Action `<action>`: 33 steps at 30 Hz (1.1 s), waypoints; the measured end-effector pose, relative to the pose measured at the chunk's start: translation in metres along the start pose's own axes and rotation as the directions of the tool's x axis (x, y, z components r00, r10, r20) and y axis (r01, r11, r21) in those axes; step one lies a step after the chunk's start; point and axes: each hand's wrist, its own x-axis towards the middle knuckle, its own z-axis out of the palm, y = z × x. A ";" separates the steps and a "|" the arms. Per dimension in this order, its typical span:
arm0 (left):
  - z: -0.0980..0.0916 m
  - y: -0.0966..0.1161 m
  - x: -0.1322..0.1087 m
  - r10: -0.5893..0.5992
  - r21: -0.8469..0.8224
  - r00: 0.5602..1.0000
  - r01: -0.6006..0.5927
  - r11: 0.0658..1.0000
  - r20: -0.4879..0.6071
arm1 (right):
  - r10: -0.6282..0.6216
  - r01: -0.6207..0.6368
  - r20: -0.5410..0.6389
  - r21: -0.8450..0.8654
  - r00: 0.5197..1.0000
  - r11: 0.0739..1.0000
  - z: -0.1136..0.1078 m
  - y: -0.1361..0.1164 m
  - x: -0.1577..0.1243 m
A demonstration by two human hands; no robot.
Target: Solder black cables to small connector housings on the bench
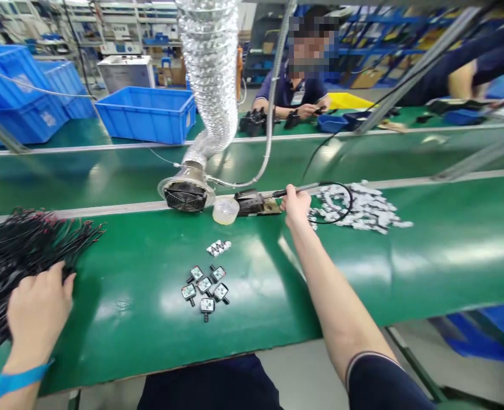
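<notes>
On the left, my left hand (pixel 40 307) rests on a pile of black cables (pixel 10 256) with reddish ends; its fingertips are among them, and what they grip is hidden. My right hand (pixel 296 205) is closed round a soldering iron (pixel 281 193), whose tip points left at a dark metal holder (pixel 252 202). Several small black housings with circuit boards (pixel 204 285) lie mid-table. Behind them sits a short row of white parts (pixel 218 247). A round translucent container (pixel 225 210) stands left of the holder.
A fan head (pixel 186 195) on a silver duct (pixel 211 68) hangs at the table's back edge. White parts (pixel 363 208) are heaped right of my right hand, under a looped black cord. Beyond are blue bins (pixel 147 114) and a person (pixel 296 85) handling dark parts.
</notes>
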 end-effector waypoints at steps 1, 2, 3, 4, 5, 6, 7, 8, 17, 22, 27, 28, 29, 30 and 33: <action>-0.001 -0.001 -0.001 0.008 -0.012 1.000 -0.008 1.000 0.001 | -0.061 0.060 -0.056 -0.029 0.997 0.998 -0.004 -0.002 -0.001; -0.002 -0.002 -0.002 0.020 -0.029 1.000 -0.020 0.999 0.007 | -0.147 0.139 -0.119 -0.068 0.982 0.988 -0.008 -0.005 -0.005; -0.002 -0.003 -0.003 0.040 -0.055 0.999 -0.039 0.998 0.013 | -0.246 0.229 -0.172 -0.114 0.954 0.967 -0.011 -0.007 -0.012; -0.002 -0.003 -0.004 0.060 -0.082 0.998 -0.058 0.995 0.016 | -0.352 0.321 -0.208 -0.166 0.913 0.932 -0.013 -0.007 -0.022; -0.002 -0.004 -0.005 0.076 -0.101 0.997 -0.075 0.992 0.015 | -0.446 0.403 -0.219 -0.216 0.868 0.889 -0.014 -0.007 -0.034; -0.001 -0.003 -0.006 0.087 -0.103 0.996 -0.086 0.991 0.007 | -0.515 0.464 -0.202 -0.253 0.833 0.849 -0.014 -0.006 -0.048; 0.000 -0.002 -0.006 0.088 -0.087 0.996 -0.089 0.992 -0.012 | -0.557 0.505 -0.162 -0.273 0.815 0.819 -0.013 -0.004 -0.063; 0.001 0.000 -0.006 0.094 -0.062 0.995 -0.096 0.993 -0.035 | -0.585 0.540 -0.099 -0.287 0.805 0.791 -0.013 -0.001 -0.078; 0.006 0.044 -0.006 0.278 -0.006 0.942 -0.282 0.959 0.185 | -0.485 0.667 0.510 -0.266 0.711 0.696 -0.015 0.001 -0.157; 0.023 0.081 0.033 0.268 -0.184 0.945 -0.234 0.955 0.186 | -0.521 0.758 0.614 -0.205 0.593 0.620 -0.015 -0.018 -0.227; 0.033 0.106 0.053 0.287 -0.518 0.930 -0.132 0.845 0.231 | -0.495 0.815 0.708 -0.200 0.504 0.543 -0.006 -0.020 -0.295; 0.029 0.111 0.047 0.268 -0.603 0.934 -0.074 0.794 0.238 | -0.482 0.815 0.722 -0.196 0.496 0.546 -0.004 -0.018 -0.302; 0.023 0.116 0.037 0.237 -0.679 0.938 -0.003 0.734 0.252 | -0.469 0.816 0.736 -0.196 0.489 0.544 -0.002 -0.015 -0.308; 0.014 0.122 0.025 0.200 -0.738 0.942 0.069 0.672 0.270 | -0.456 0.819 0.746 -0.203 0.485 0.537 -0.001 -0.013 -0.311; -0.015 0.139 -0.015 0.121 -0.825 0.958 0.156 0.542 0.261 | -0.433 0.830 0.755 -0.258 0.493 0.495 0.006 -0.009 -0.318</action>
